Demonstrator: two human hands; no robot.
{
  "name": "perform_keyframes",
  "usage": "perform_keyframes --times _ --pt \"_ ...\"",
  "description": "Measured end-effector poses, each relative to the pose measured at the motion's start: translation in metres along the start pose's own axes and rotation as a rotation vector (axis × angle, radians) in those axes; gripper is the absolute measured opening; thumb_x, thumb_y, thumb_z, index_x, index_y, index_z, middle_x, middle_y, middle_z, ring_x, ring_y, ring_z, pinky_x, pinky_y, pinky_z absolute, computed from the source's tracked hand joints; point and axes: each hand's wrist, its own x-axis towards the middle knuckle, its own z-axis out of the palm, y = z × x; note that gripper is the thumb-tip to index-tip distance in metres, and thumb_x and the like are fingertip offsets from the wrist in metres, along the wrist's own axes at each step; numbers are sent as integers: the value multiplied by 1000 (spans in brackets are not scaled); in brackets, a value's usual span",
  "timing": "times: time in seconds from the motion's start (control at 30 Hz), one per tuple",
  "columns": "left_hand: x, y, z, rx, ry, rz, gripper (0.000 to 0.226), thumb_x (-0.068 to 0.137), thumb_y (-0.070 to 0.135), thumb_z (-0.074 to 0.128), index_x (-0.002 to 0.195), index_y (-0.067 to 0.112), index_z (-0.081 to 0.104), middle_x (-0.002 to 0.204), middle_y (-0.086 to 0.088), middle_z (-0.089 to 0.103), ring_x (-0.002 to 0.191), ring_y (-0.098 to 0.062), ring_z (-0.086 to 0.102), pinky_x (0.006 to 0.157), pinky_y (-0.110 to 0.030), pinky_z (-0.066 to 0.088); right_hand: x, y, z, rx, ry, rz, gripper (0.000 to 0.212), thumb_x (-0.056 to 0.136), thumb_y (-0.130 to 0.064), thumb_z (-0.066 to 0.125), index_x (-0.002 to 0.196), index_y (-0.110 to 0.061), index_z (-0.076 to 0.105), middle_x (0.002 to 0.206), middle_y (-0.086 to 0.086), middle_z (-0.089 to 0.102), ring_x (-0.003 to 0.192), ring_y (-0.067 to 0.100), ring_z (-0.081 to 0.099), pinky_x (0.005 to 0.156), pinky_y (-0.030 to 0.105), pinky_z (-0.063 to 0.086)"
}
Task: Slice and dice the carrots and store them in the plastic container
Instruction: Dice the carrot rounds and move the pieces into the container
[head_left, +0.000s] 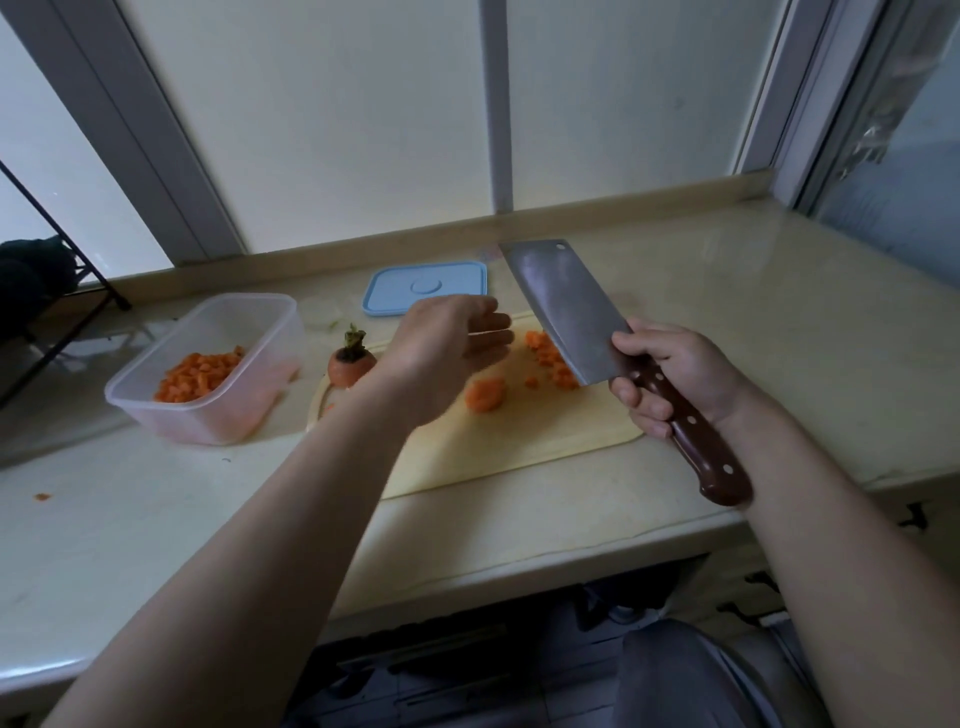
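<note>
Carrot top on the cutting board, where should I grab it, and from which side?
Probably pinch the carrot top round its orange sides, from above with the left hand: it sits stem up at the cutting board's left end, and the cleaver in the right hand is on the other side.

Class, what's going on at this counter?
A person is mid-dicing on a board. The right hand grips a cleaver by a pile of carrot dice; the left hand, open, hovers over the board. The container holds dice, its lid lies farther back, and a carrot top sits at the board's left end.
</note>
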Motion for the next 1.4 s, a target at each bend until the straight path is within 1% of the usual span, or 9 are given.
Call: perform_keyframes --times 0.07,0.13,0.47,0.6,0.73,0.83,1.07,1.27,1.4 --pt "-5 0 19 -411 -86 -161 36 102 20 39 123 -4 55 120 -25 66 105 -36 66 88 -43 56 0 1 -1 -6 -2 -2 14 107 -13 42 94 -12 46 52 12 50 27 11 35 28 18 32" --pt "-10 0 30 -511 -167 -196 43 105 27 33 119 -6 57 111 -25 69 101 -36 67 85 -43 56 0 1 -2 -11 -12 1 9 107 -13 43 99 -11 47 53 12 50 27 11 36 28 19 33" --pt "-10 0 -10 -396 -64 -142 31 98 6 42 116 -12 59 101 -25 72 97 -36 72 85 -39 59 1 1 -3 2 -39 -10 11 107 -12 40 108 -7 50 54 10 52 28 10 38 28 20 35" --pt "-8 -6 -34 -94 43 -21 20 95 -6 50 109 -6 64 99 -23 72 95 -32 73 82 -36 60 0 2 -1 -21 -26 -11 13 108 -13 40 102 -9 51 54 10 51 28 10 38 28 20 34" --pt "-15 -9 -48 907 -63 319 24 93 8 62 115 16 68 107 5 70 96 -9 68 80 -15 53 -1 1 0 -1 -9 6 17 107 -13 40 94 -12 50 53 10 50 28 10 37 28 19 34" --pt "-15 -12 -53 1330 -233 463 38 87 20 67 125 22 66 119 8 64 105 -9 60 87 -16 46 -1 1 1 9 9 4 19 107 -12 40 90 -13 47 53 10 50 27 10 36 28 17 33" --pt "-15 -30 -46 1371 -409 865 27 79 36 67 98 18 76 106 -2 64 91 -24 60 85 -38 51 4 0 3 20 33 24 19 107 -13 38 94 -12 50 51 9 49 26 8 35 27 16 31" --pt "7 -30 -22 1507 -335 918 36 83 46 73 104 17 72 111 -5 61 96 -27 54 84 -42 47 5 1 2 25 30 18 16 107 -12 37 98 -11 51 51 9 49 26 8 34 26 17 31" --pt "25 -26 -14 1608 -242 874 57 82 65 58 105 14 67 109 -7 58 97 -28 52 82 -38 39 3 2 2 27 28 4 14 107 -12 39 98 -12 49 51 9 49 26 8 34 27 16 31"
